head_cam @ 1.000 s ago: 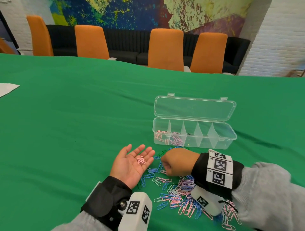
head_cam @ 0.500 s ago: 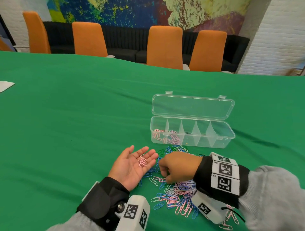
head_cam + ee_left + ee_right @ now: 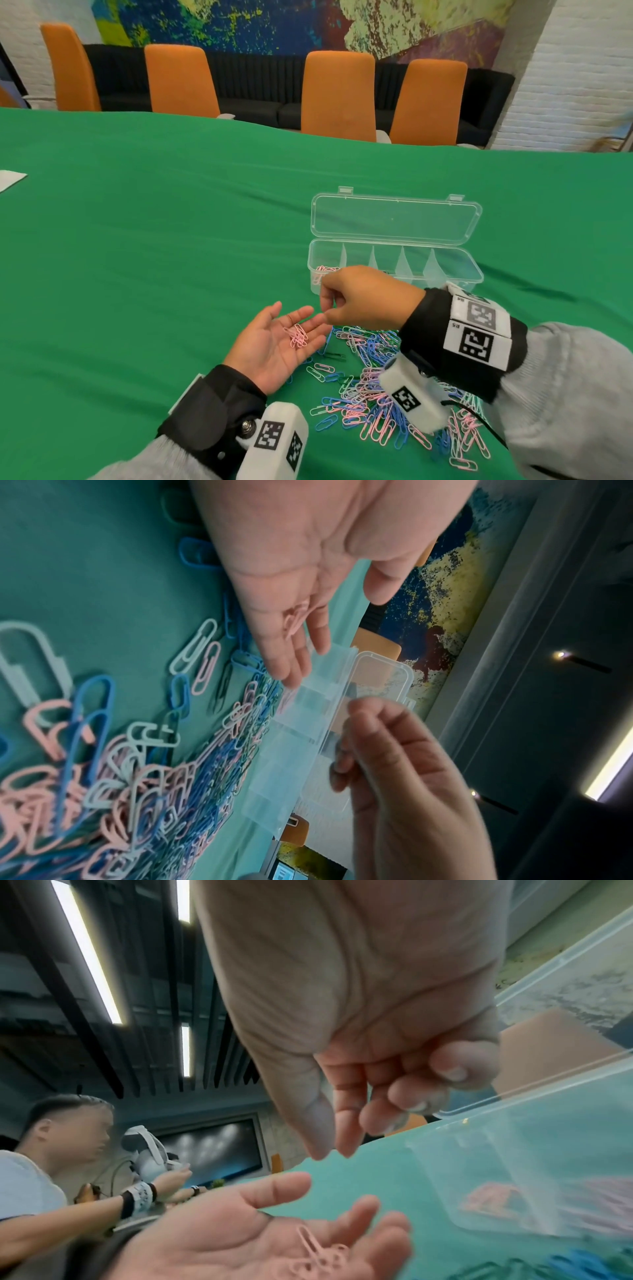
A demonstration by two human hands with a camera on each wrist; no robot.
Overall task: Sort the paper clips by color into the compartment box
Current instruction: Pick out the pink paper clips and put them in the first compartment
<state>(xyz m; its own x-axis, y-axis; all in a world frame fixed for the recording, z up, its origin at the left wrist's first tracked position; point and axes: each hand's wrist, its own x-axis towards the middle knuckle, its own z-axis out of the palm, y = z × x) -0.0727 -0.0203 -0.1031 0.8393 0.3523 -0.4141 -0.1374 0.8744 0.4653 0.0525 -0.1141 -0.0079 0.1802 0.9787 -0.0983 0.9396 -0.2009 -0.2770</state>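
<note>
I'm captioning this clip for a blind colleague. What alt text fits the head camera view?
A left hand lies palm up, cradling pink paper clips, while the right hand hovers just above its fingertips. Behind sits an open clear compartment box, beside a mixed clip pile on green cloth.

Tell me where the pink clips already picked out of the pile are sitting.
In the head view the picked pink clips lie on the upturned palm of the left hand, left of the mixed pile and just under the right hand.
</note>
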